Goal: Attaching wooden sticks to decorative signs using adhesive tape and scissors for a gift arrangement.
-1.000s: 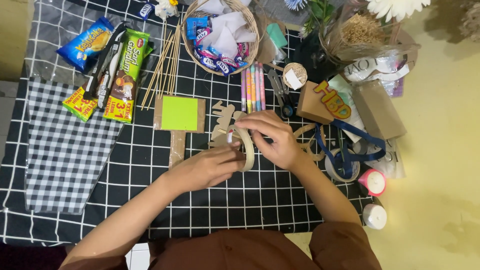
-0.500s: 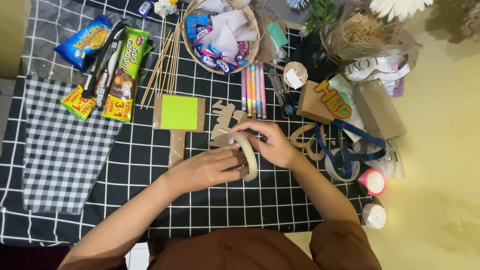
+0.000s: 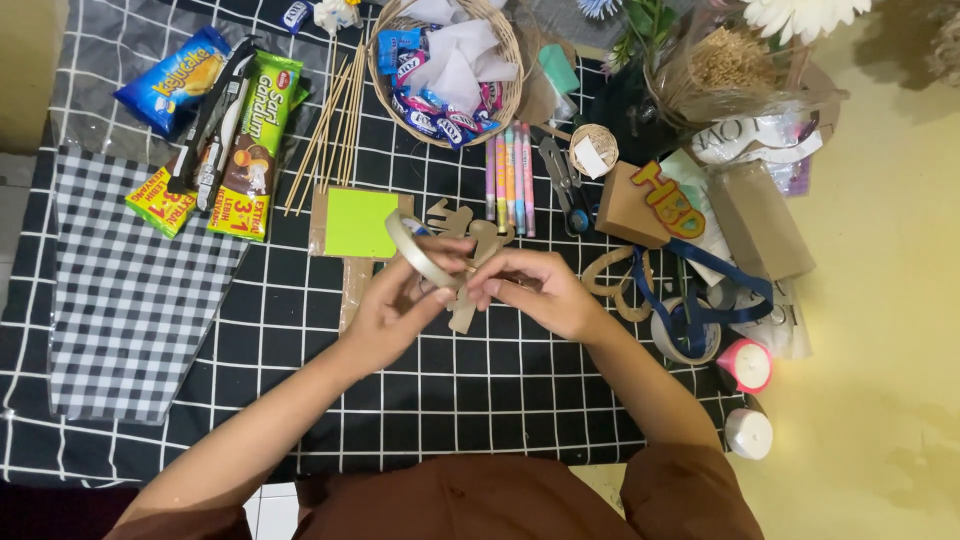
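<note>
The left hand [image 3: 400, 305] grips a tape roll [image 3: 420, 250], while the right hand [image 3: 535, 290] pinches a cardboard cutout [image 3: 470, 300] beside it.

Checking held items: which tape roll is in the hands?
The pale roll, gripped by the left hand; the other roll lies on the cloth under blue ribbon.

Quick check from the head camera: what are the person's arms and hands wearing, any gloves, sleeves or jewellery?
Both hands, left hand and right hand, are bare: no gloves, rings or watch visible. Forearms are uncovered; reddish-brown short sleeves end near the elbows.
</note>
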